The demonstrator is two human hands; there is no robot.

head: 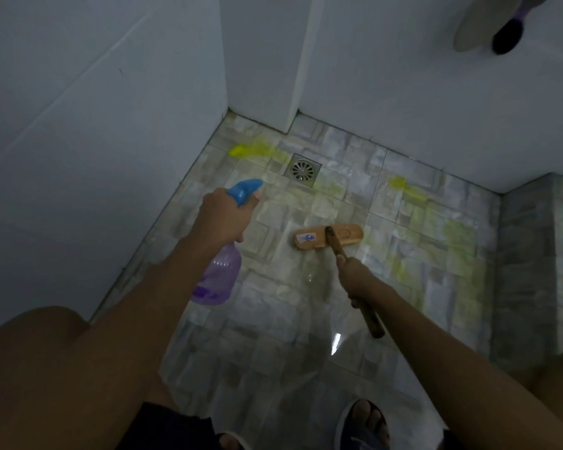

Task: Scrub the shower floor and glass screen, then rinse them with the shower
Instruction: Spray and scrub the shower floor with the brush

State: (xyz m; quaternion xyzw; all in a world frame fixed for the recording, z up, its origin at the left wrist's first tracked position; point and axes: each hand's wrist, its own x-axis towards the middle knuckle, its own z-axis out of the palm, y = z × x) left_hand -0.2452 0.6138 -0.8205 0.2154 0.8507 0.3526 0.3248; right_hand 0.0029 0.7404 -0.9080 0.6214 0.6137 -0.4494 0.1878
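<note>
My left hand (223,216) grips a purple spray bottle (218,277) by its blue trigger head, which points toward the far corner of the tiled shower floor (273,319). My right hand (355,277) is closed on the brown handle of a wooden scrub brush (327,237), whose head rests on the floor near the middle. Yellow-green cleaner (251,151) is smeared on the tiles at the far left, beside the round metal drain (303,170), and across the right side.
White tiled walls (78,125) enclose the floor on the left and at the back. A grey tiled step (527,271) rises on the right. A dark purple-handled brush (507,34) hangs at the upper right. My sandalled foot (364,423) stands at the bottom.
</note>
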